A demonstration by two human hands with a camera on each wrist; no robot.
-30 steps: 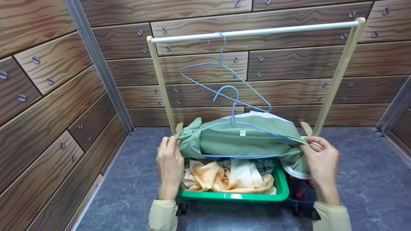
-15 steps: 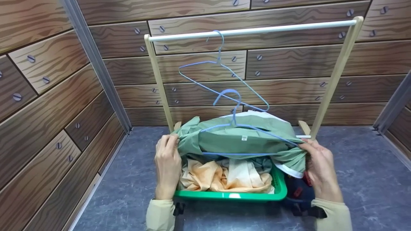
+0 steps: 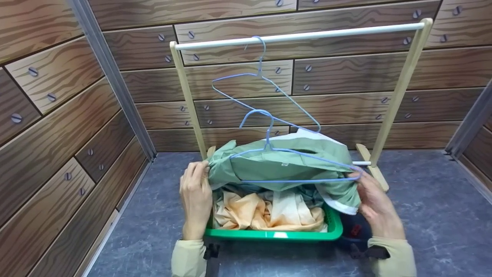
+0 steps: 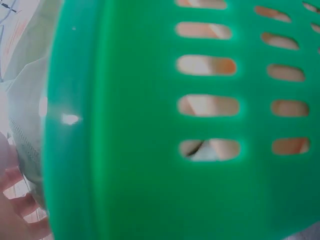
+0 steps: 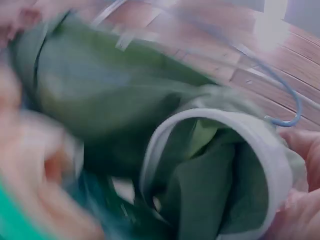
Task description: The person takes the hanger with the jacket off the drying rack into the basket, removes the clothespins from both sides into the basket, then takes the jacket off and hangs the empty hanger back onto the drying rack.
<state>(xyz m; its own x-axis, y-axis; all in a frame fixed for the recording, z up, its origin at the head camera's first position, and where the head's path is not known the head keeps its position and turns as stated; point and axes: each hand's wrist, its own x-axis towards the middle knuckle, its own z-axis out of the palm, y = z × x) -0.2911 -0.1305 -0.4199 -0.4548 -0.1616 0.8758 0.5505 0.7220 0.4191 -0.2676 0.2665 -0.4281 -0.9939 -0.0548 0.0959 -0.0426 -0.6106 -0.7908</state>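
Note:
A green shirt [image 3: 246,171] with white trim is stretched between my two hands above the basket. A blue clothes hanger [image 3: 292,181] lies at its neck opening, hook upward, its right end showing outside the cloth. My left hand [image 3: 196,198] grips the shirt's left side; its fingertips are partly hidden by fabric. At the other side my right hand [image 3: 378,206] holds the shirt beside the hanger's right end, thumb hidden from the head view. The right wrist view shows a white-edged opening [image 5: 272,165] of the shirt next to that hand.
Beneath the shirt stands a green basket [image 3: 276,234] with peach and white clothes [image 3: 246,211] in it. Behind is a rack with a white rail [image 3: 326,34], where another blue hanger [image 3: 261,73] hangs. A dark item with red marks [image 3: 355,231] lies right of the basket.
The held hanger has shifted left and its right end has come out of the shirt into view. My right hand has moved slightly left and turned; the left hand keeps its grip.

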